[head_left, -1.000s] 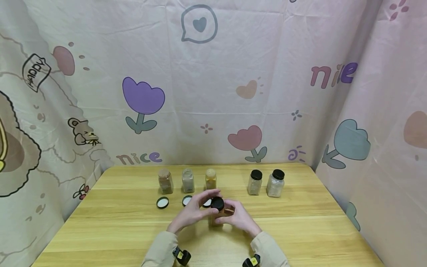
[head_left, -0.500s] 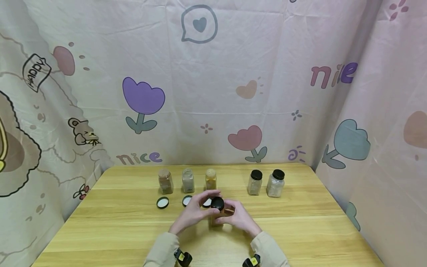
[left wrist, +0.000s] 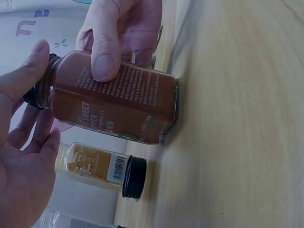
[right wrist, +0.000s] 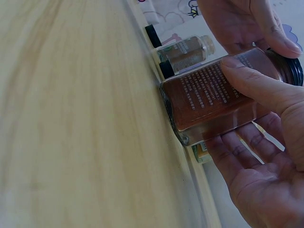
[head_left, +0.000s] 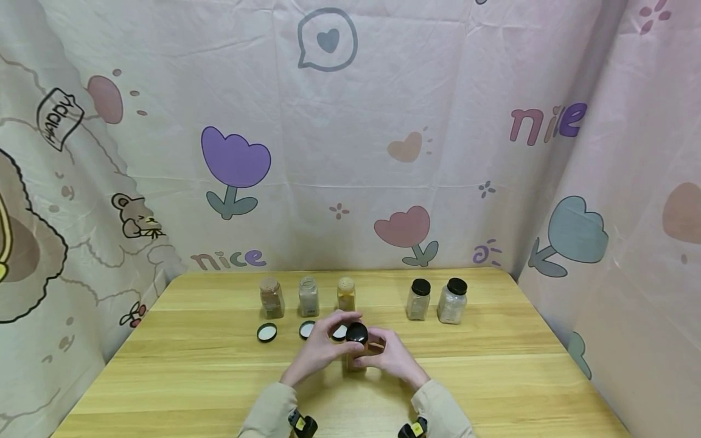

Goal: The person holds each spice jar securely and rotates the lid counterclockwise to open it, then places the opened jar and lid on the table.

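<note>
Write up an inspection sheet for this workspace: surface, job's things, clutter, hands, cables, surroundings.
Surface: wooden table, light grain.
Job's things: brown spice jar standing on the table, black cap on top.
Clutter: three uncapped jars in the back row, three loose lids before them, two capped jars to the right.
Hands: left hand fingers at the cap; right hand holds the jar body.
Cables: nothing seen.
Surroundings: pink cartoon-print cloth behind and at both sides.
</note>
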`<control>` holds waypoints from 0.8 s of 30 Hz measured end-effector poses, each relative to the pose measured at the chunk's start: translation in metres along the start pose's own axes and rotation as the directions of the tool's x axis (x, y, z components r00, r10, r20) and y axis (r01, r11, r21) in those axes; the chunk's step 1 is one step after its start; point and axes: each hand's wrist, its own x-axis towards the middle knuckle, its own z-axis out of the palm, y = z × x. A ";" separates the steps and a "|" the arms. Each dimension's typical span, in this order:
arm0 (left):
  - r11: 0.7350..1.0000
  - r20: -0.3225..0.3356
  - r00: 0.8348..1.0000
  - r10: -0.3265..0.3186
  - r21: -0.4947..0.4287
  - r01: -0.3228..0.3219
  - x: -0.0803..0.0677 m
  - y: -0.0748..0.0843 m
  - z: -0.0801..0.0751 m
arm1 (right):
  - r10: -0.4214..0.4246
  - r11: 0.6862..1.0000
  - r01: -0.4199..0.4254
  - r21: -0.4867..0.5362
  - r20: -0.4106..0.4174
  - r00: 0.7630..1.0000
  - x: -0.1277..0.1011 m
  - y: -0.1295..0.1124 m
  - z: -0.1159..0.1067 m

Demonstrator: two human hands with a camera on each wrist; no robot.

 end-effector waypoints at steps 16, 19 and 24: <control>0.996 -0.075 0.997 0.015 0.088 -0.008 -0.001 0.001 0.009 | -0.015 1.000 0.015 -0.001 0.012 1.000 0.000 0.001 -0.001; 0.996 -0.060 0.998 0.021 0.093 -0.016 -0.001 0.002 0.008 | -0.011 1.000 0.011 -0.002 0.012 1.000 0.000 0.000 -0.001; 0.998 0.027 1.000 0.004 0.063 -0.006 0.000 0.001 0.003 | -0.006 1.000 0.006 0.001 0.011 1.000 0.000 0.000 -0.001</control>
